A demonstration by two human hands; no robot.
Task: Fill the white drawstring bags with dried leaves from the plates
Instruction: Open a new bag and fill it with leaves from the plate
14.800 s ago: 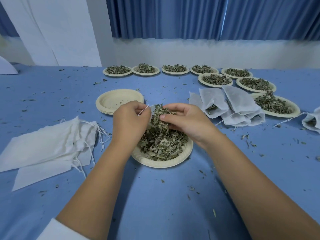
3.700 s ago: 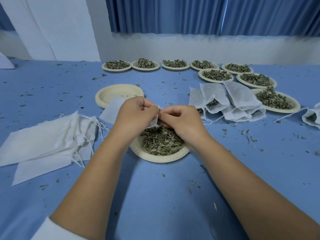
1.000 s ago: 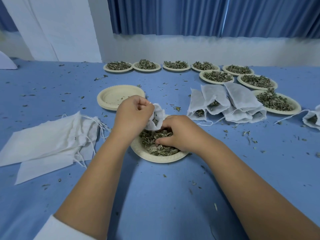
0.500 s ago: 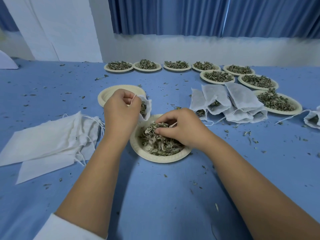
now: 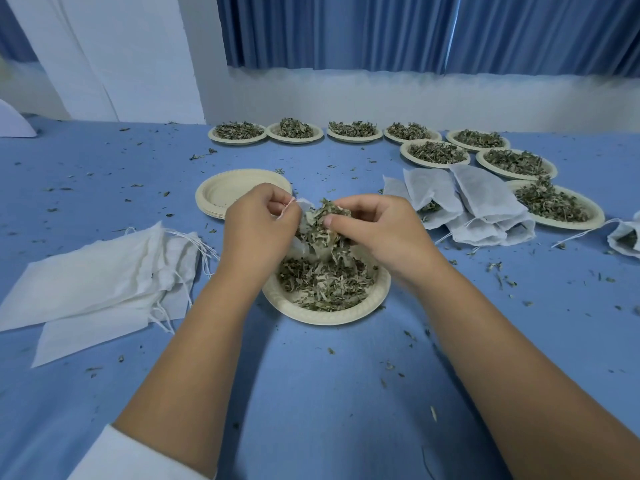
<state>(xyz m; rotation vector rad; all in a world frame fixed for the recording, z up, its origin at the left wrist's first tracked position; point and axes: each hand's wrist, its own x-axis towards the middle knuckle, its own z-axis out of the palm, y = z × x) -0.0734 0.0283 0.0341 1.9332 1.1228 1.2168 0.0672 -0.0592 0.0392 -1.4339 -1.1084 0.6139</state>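
Left hand pinches the bag; right hand grips leaves, seemingly at its mouth.

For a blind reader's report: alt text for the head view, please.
The left hand holds a small white drawstring bag while the right hand pinches dried green leaves at its mouth, over a pale paper plate of more leaves. Flat empty white bags lie left, filled ones right.
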